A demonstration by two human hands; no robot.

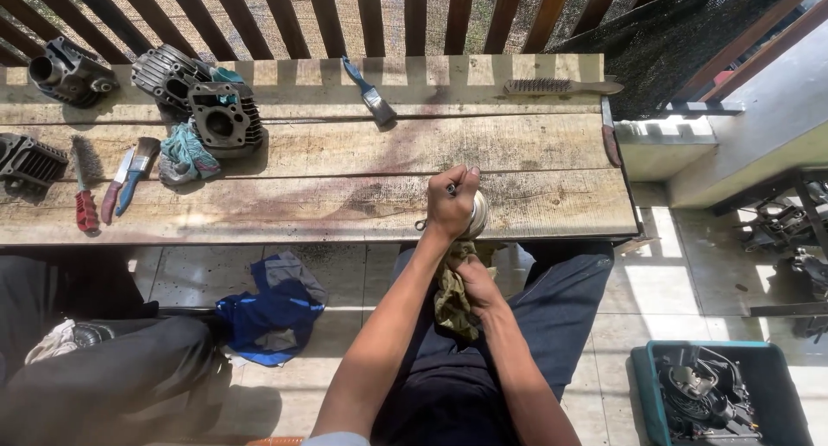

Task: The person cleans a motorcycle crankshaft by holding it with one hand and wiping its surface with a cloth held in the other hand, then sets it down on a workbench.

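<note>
Here the left hand (452, 201) is curled tight around a small dark tool (450, 189), and its grip is pressed shut on the tool's handle. Right under that grip sits a round shiny metal part (477, 215), resting at the near edge of the wooden tabletop (345, 187). Just below the left hand, the right hand (473, 278) has its fingers closed on a crumpled greenish rag (452, 301), so that grip is pinching the cloth. The rag hangs down over the person's dark trousers. A little up and to the left of the grip lies a blue paintbrush (369, 92). Up and to the right of the grip lies a long wire brush (559, 86), close to the far edge. Far to the left of the grip are two dark finned engine blocks (207, 101) with a teal cloth (185, 153) beside them. Even farther left lie a red-handled brush (83, 187), a smaller brush with a blue handle (134, 174), and more dark engine parts (67, 71). Down on the floor, left of the grip, is a blue cloth (272, 312). Down and right of the grip is a teal bin (647, 386) with dark parts inside.
</note>
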